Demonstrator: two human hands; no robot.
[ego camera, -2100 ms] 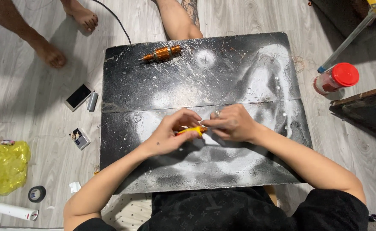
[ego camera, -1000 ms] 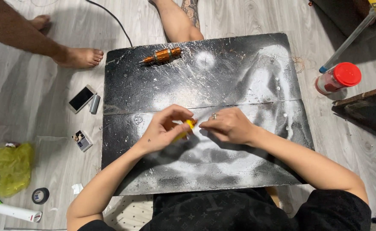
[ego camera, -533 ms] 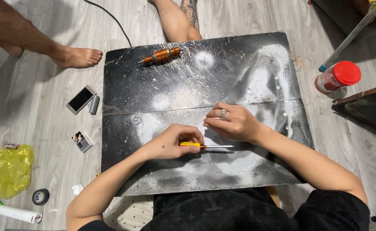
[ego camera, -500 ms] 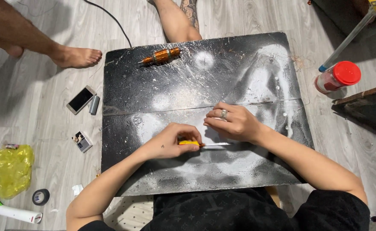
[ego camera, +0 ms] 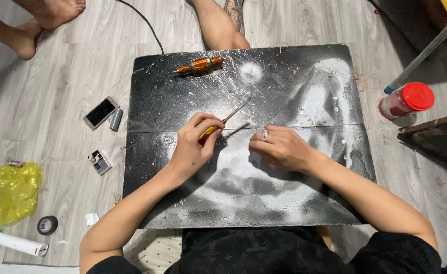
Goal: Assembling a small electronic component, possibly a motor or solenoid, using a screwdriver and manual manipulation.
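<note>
My left hand point(ego camera: 195, 147) grips a yellow-handled screwdriver point(ego camera: 227, 120) over the middle of a black, white-smeared board point(ego camera: 294, 81); its metal shaft points up and to the right. My right hand point(ego camera: 280, 148), with a ring on one finger, rests on the board just right of the left hand, fingers curled, nothing visible in it. A copper-wound motor rotor point(ego camera: 200, 65) lies near the board's far edge, well away from both hands.
A jar with a red lid point(ego camera: 405, 100) stands on the floor to the right. On the left floor lie a phone point(ego camera: 100, 112), a small card point(ego camera: 100, 162), a yellow bag point(ego camera: 14, 191), a tape roll point(ego camera: 47, 225) and a green-handled tool point(ego camera: 0, 237). Other people's bare legs point(ego camera: 218, 23) are at the top.
My hands have separated. The left hand lifted the screwdriver so the shaft now angles up-right instead of lying level. The right hand moved right and lowered onto the board.
</note>
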